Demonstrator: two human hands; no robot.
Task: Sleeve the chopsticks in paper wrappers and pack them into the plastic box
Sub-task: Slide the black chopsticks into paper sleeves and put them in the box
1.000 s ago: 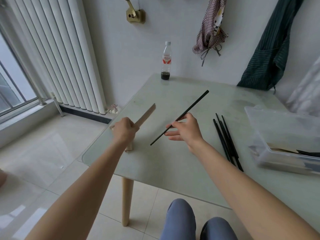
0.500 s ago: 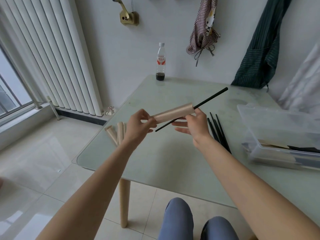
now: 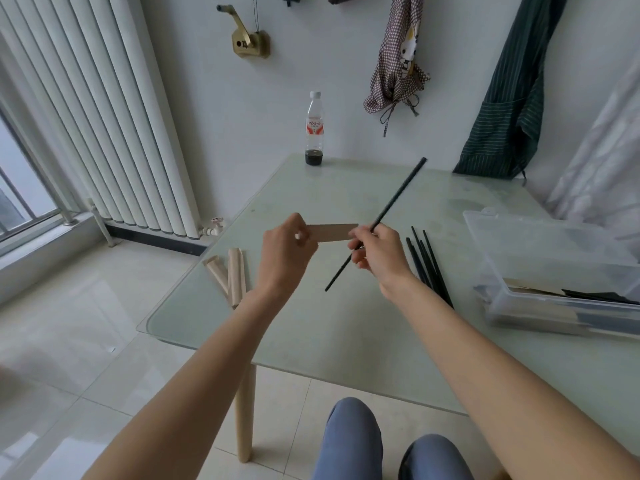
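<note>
Above the glass counter (image 3: pixel 346 323), both hands work in mid-air, clear of the surface. Left hand (image 3: pixel 285 252): grip pinched on one end of a tan paper wrapper (image 3: pixel 334 232), held roughly level so its free end faces the other hand. Right hand (image 3: pixel 379 252): grip closed around a black chopstick (image 3: pixel 394 202) near its middle, stick slanted, far end up toward the wall, near end down toward the counter. Right fingertips touch the wrapper's free end; judged purpose is to steady or spread the mouth before the stick goes in. Stick not yet inside the wrapper.

Supplies laid by side, probably to keep each hand's reach short: spare wrappers (image 3: pixel 230 271) lie at the counter's left edge below the left hand; loose black chopsticks (image 3: pixel 429 265) lie just right of the right hand. Clear plastic box (image 3: pixel 554 271) sits at far right, lid open, some sleeved pairs visible inside; count unclear.

Bottle (image 3: pixel 315 129) stands at the far edge, well apart.
</note>
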